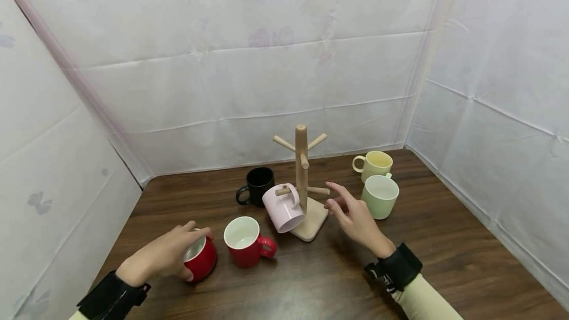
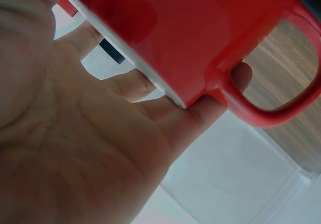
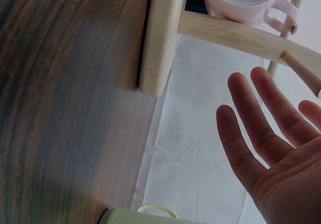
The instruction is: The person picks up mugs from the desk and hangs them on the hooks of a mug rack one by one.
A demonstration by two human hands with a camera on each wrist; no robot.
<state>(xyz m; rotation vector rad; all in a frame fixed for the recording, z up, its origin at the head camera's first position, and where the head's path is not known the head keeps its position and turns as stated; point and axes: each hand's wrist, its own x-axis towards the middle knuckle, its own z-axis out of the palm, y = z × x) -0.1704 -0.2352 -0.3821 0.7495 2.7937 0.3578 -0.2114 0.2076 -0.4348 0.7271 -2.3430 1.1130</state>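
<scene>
At the left of the head view, my left hand (image 1: 165,252) grips a red mug (image 1: 205,260) with a white inside, thumb and fingers around its rim. Its handle (image 2: 281,116) shows in the left wrist view, beside the fingers. My right hand (image 1: 359,219) holds nothing; its fingers are spread just right of a wooden mug tree (image 1: 301,177). A pale pink mug (image 1: 280,211) hangs tilted by its handle on a lower left peg of the tree. Between the left hand and the tree stands a second red mug (image 1: 244,257), handle pointing right.
A black mug (image 1: 261,187) stands behind the pink one. To the right of my right hand are a light green mug (image 1: 380,202) and a yellow mug (image 1: 378,166) behind it. White sheeting (image 1: 249,83) walls the dark wooden table (image 1: 284,290) at the back and sides.
</scene>
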